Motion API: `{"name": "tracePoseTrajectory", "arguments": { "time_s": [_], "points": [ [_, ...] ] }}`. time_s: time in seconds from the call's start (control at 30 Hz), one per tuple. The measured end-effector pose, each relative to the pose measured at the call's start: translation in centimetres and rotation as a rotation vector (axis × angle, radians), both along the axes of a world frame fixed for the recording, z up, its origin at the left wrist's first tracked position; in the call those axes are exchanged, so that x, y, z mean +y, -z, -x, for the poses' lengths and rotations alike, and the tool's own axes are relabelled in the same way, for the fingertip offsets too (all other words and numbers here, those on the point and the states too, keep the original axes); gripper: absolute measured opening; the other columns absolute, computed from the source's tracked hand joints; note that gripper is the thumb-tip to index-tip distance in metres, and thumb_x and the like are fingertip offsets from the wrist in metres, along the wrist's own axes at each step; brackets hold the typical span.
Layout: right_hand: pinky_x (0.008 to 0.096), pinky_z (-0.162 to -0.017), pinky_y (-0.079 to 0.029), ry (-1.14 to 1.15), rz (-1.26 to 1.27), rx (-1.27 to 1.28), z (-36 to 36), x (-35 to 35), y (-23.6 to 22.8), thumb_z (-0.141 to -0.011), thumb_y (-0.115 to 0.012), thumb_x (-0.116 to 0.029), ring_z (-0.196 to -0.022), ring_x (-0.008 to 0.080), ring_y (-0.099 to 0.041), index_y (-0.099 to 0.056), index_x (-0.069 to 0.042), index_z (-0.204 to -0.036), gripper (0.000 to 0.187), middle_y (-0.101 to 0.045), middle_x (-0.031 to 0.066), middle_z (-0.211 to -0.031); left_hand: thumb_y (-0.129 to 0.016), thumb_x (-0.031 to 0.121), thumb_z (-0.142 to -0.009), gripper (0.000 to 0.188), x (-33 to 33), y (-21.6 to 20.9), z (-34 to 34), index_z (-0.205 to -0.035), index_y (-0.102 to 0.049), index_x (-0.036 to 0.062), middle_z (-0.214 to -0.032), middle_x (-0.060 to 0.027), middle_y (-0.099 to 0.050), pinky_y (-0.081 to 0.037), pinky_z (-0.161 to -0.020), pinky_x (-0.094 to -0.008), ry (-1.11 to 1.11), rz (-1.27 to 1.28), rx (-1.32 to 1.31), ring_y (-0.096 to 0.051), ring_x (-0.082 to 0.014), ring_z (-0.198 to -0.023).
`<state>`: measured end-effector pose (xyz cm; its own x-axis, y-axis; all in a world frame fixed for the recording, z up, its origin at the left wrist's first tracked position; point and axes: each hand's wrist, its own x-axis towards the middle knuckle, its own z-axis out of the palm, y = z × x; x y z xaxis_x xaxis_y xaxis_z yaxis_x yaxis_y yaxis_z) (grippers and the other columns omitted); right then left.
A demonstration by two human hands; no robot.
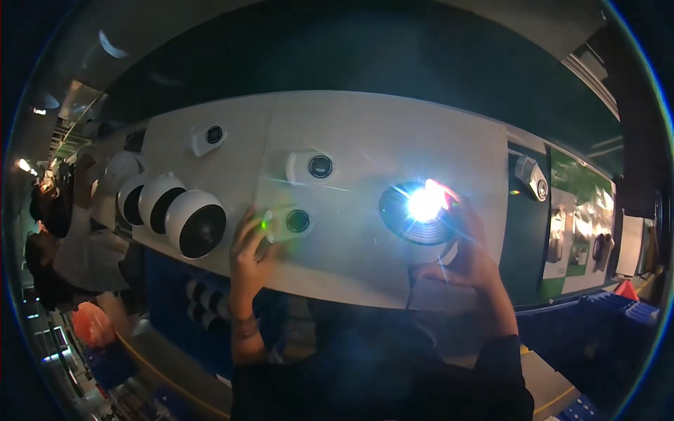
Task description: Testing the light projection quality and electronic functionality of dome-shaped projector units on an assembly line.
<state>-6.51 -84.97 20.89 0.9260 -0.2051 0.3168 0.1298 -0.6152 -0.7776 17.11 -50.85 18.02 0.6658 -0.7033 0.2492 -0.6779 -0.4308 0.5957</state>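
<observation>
My right hand (469, 256) curls round the right side of a round unit with a dark ringed face (415, 230) and a pale lower rim. A dazzling white light shines from its face and washes out the fingertips. At the left, my left hand (248, 247) has its fingers bent about the left end of a small white device with a round dark lens (286, 223), which lies on the table. A similar white device (300, 167) lies just beyond it, and another (208, 138) farther back on the left.
Several white balls with black faces (199, 223) stand in a row along the left of the pale tabletop (365, 274). On the right, another white device (531, 177) lies near a green-and-white printed sheet (577, 224). A person (84, 259) is at the far left; blue crates (597, 330) stand lower right.
</observation>
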Motion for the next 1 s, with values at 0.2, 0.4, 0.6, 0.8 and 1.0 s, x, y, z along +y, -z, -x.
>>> {"name": "tracePoseTrajectory", "arguments": {
  "time_s": [0.2, 0.4, 0.6, 0.8, 1.0],
  "points": [
    [0.0566, -0.116, -0.036, 0.018, 0.021, -0.017, 0.4, 0.1, -0.1, -0.074, -0.092, -0.050, -0.143, 0.0421, -0.044, -0.040, -0.008, -0.158, 0.107, -0.047, 0.0223, -0.155, -0.083, 0.003, -0.080, 0.038, -1.3, -1.4, 1.5, -0.117, -0.073, 0.0024, -0.120, -0.0172, -0.068, -0.047, -0.109, -0.0531, 0.084, 0.055, -0.059, -0.055, -0.0437, -0.136],
    [0.0519, -0.114, -0.041, -0.009, 0.155, -0.063, 0.0, -0.2, -0.5, -0.062, -0.100, -0.046, -0.142, 0.0419, -0.048, -0.034, -0.012, -0.161, 0.124, -0.043, 0.0231, -0.159, -0.085, 0.014, -0.084, 0.037, -6.3, -2.2, 4.2, -0.117, -0.073, 0.0024, -0.121, -0.0189, -0.069, -0.051, -0.103, -0.0469, 0.224, 0.177, 0.156, -0.062, -0.0401, -0.127],
    [0.0512, -0.114, -0.042, -0.012, 0.173, -0.025, -0.3, -0.2, -1.3, -0.064, -0.098, -0.049, -0.140, 0.0419, -0.050, -0.034, -0.007, -0.160, 0.123, -0.047, 0.0236, -0.155, -0.086, 0.024, -0.087, 0.053, -8.5, -2.1, 4.7, -0.129, -0.067, -0.0016, -0.126, -0.0196, -0.068, -0.054, -0.099, -0.0443, 0.150, 0.184, 0.247, -0.066, -0.0371, -0.120],
    [0.0527, -0.111, -0.046, 0.029, 0.182, -0.101, -0.9, 0.0, -1.0, -0.068, -0.094, -0.057, -0.137, 0.0474, -0.051, -0.031, -0.003, -0.159, 0.123, -0.046, 0.0307, -0.153, -0.084, 0.051, -0.085, 0.095, -11.3, -0.4, 7.3, -0.152, -0.045, -0.0052, -0.149, -0.0262, -0.050, -0.043, -0.113, -0.0476, 0.300, 0.268, 0.428, -0.053, -0.0401, -0.134],
    [0.0538, -0.112, -0.044, 0.045, 0.165, -0.104, -0.9, 0.1, -0.8, -0.065, -0.096, -0.056, -0.139, 0.0498, -0.049, -0.026, -0.005, -0.162, 0.130, -0.043, 0.0319, -0.155, -0.086, 0.057, -0.081, 0.124, -12.8, 0.4, 9.6, -0.164, -0.017, -0.0049, -0.162, -0.0287, -0.030, -0.030, -0.121, -0.0508, 0.360, 0.350, 0.536, -0.033, -0.0434, -0.149]
  ]
}}
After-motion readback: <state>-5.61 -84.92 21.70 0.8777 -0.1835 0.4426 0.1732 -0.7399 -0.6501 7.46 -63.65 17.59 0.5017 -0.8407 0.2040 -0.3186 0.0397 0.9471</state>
